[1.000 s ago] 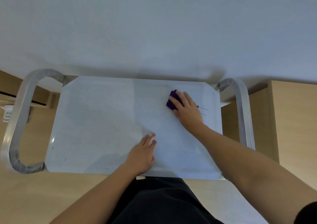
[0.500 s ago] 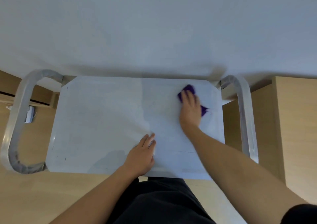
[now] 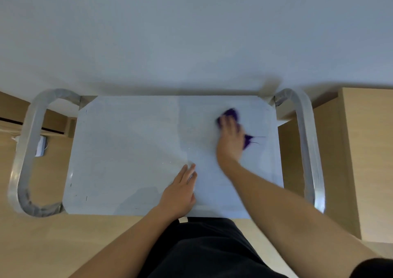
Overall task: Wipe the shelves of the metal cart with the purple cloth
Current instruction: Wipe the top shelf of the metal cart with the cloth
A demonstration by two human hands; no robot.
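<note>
Crumpled purple cloth (image 3: 231,113) at far right of flat grey metal cart shelf (image 3: 127,150), pressed under blurred right hand (image 3: 230,141), fingers outstretched. Left hand (image 3: 180,190) flat on shelf near front edge, holding nothing.

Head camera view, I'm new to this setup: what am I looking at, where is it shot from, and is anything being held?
There is no machine here. A person works with two bare hands, and the one picture comes from a camera worn on their head, looking forward and down. Below them is the top shelf of a metal cart, with a looped left handle and right handle. The cart stands against a pale wall. The right hand, blurred by motion, presses a purple cloth onto the far right part of the shelf. The left hand rests flat near the front edge and holds nothing.
</note>
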